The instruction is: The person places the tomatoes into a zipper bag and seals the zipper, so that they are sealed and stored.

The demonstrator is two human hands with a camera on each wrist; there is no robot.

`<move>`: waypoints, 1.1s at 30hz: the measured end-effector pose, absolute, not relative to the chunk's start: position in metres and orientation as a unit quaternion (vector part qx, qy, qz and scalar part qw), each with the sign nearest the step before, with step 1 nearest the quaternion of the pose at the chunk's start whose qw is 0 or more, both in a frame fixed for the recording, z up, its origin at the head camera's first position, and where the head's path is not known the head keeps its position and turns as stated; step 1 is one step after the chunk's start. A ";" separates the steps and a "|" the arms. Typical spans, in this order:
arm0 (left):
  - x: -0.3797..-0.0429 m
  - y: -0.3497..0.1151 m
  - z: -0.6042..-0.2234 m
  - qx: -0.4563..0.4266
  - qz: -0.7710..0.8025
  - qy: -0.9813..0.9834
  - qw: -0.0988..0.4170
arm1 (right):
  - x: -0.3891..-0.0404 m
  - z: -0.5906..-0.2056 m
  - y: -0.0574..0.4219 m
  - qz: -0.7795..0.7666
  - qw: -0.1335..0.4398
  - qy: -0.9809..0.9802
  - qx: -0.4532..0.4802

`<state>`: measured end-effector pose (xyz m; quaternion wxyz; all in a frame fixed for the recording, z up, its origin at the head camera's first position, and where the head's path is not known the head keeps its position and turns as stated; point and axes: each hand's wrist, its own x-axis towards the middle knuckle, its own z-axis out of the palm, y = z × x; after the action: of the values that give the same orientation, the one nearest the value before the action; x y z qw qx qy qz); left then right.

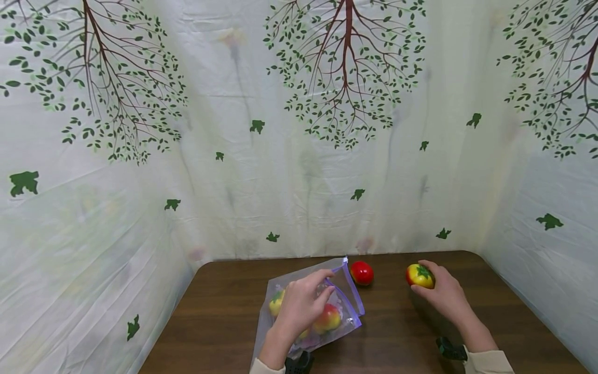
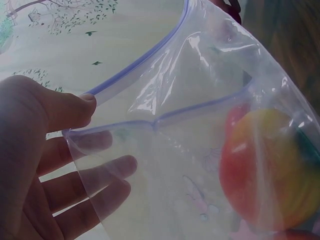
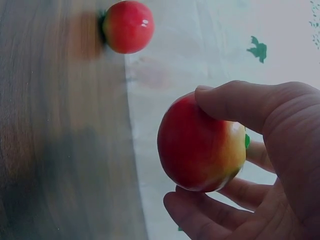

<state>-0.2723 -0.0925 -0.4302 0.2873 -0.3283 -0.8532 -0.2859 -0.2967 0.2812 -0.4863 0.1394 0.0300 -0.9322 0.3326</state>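
My left hand [image 1: 299, 306] pinches the mouth of a clear zip bag [image 1: 343, 324] with a purple seal. In the left wrist view, the thumb is at the purple edge and the other fingers show through the plastic. The bag mouth gapes apart. Inside lie several red-and-yellow fruits, one of them a plump fruit [image 2: 270, 170]. My right hand [image 1: 446, 296] grips a red-and-yellow fruit [image 1: 419, 277] with a green leafy top, held between thumb and fingers; in the right wrist view it appears raised off the table.
A red round fruit [image 1: 362, 272] sits just right of the bag's mouth, between the hands. Everything stands on a dark brown wooden table [image 1: 215, 306] with rounded far corners. Behind and beside it hangs a pale curtain [image 1: 303, 208] printed with trees and leaves.
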 end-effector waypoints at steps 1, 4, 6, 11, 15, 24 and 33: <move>-0.272 -0.093 -0.430 -0.328 -0.286 -0.853 0.287 | -0.296 -0.485 0.281 0.334 0.140 -0.932 0.031; -0.272 -0.093 -0.429 -0.331 -0.288 -0.852 0.286 | -0.295 -0.482 0.278 0.334 0.142 -0.931 0.033; -0.272 -0.093 -0.429 -0.333 -0.289 -0.851 0.285 | -0.293 -0.480 0.276 0.333 0.143 -0.931 0.036; -0.272 -0.094 -0.428 -0.330 -0.289 -0.852 0.286 | -0.290 -0.474 0.270 0.332 0.147 -0.931 0.041; -0.272 -0.094 -0.428 -0.325 -0.288 -0.855 0.286 | -0.289 -0.470 0.267 0.332 0.153 -0.930 0.046; -0.272 -0.095 -0.429 -0.325 -0.299 -0.855 0.274 | -0.288 -0.465 0.261 0.324 0.175 -0.928 0.064; -0.274 -0.096 -0.430 -0.326 -0.307 -0.850 0.278 | -0.285 -0.459 0.253 0.322 0.181 -0.926 0.080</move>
<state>-0.2738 -0.0961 -0.4296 0.2784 -0.3261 -0.8495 -0.3073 -0.2846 0.2533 -0.4587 0.1815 0.0799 -0.9258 0.3218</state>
